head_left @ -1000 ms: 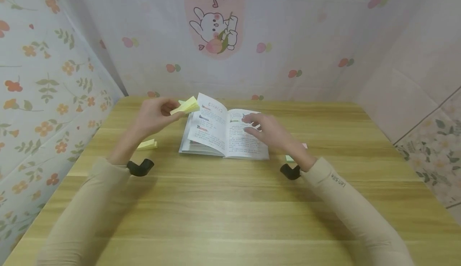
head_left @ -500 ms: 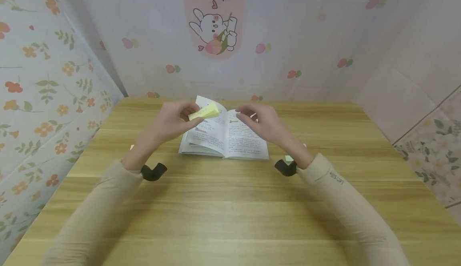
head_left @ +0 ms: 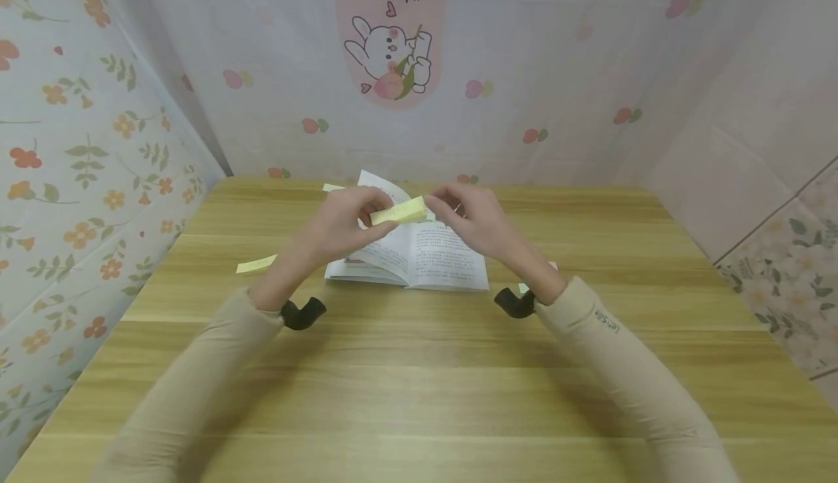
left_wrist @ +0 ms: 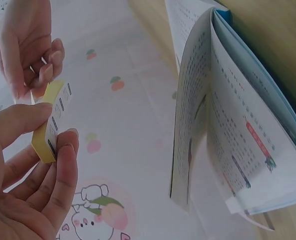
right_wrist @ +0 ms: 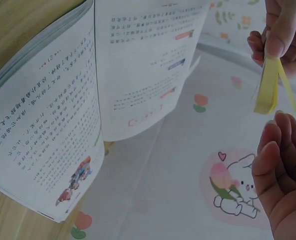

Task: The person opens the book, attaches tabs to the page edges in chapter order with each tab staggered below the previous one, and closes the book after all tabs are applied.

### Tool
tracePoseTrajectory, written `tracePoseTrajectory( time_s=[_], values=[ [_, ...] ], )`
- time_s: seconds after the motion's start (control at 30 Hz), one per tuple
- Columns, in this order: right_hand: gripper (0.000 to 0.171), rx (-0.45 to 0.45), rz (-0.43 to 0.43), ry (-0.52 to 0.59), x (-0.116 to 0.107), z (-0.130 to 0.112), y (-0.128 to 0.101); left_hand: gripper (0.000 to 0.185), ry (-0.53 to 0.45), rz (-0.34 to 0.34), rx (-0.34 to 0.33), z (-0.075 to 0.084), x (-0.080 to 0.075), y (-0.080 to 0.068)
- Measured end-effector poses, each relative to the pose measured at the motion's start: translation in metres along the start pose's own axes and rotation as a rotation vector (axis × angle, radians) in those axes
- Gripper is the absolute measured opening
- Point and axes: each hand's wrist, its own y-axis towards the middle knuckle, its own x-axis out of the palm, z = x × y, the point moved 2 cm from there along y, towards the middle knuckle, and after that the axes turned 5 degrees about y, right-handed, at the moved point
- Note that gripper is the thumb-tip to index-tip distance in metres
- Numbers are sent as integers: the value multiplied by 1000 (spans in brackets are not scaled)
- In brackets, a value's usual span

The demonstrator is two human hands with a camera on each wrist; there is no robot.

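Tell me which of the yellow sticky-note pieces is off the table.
The yellow sticky-note pad pinched in the left hand, above the open book. The other yellow note lies flat on the table, left of the book.

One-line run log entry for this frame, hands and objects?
left hand: pinches sticky-note pad | right hand: fingertips at pad's end, grip unclear | open book: flat on table

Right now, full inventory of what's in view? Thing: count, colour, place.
sticky-note pad: 1, yellow, held above the book
open book: 1, white pages, blue cover edge, table centre
loose sticky notes: 2, yellow, table left and behind the book
small items: pink and green, right of the book, mostly hidden
table: 1, light wood
left hand: pinches the pad
right hand: fingertips at the pad's free end; contact unclear
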Motion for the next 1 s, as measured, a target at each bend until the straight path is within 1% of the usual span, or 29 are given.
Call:
tracePoseTrajectory(
  time_s=[0.07, 0.17, 0.27, 0.37, 0.53, 0.73, 0.9, 1.0],
  values=[
    [24, 20, -5, 10, 0, 0, 0, 17, 7, 1, 23, 2, 3, 1],
    [22, 50, -12, 31, 2, 2, -1, 18, 23, -1, 36, 5, 7, 2],
    [20, 76, -21, 49, 3, 4, -2, 18, 48, -6, 35, 8, 10, 3],
    [20, 87, -27, 48, 4, 7, -3, 17, 88, -25, 14, 9, 12, 3],
    [20, 71, -25, 48, 4, 7, -4, 17, 140, -59, -27, 9, 16, 3],
    [18, 35, -18, 41, 5, 6, -5, 16, 169, -46, -42, 8, 19, 4],
    [18, 6, -9, 53, 6, 7, -6, 16, 178, -57, -70, 6, 20, 4],
    [18, -7, 30, 95, 5, 8, -7, 17, 172, -52, -78, 3, 20, 3]
  ],
)
